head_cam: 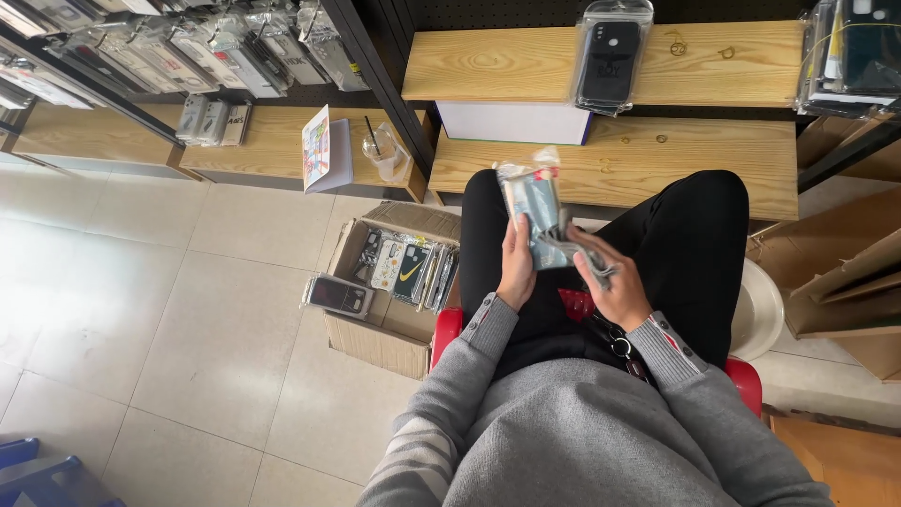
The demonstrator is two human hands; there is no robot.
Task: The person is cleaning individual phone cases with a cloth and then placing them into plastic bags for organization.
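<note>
A phone case in a clear plastic packet (533, 205), pale blue-grey with a crinkled transparent top, stands nearly upright above the lap, near the scene's centre. Its lower edge is gripped from both sides.

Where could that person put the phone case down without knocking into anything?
The lower wooden shelf is bare right of the white box. The upper shelf is bare left of the black packaged case. Floor tiles left of the cardboard box are open. That box is crowded.
</note>
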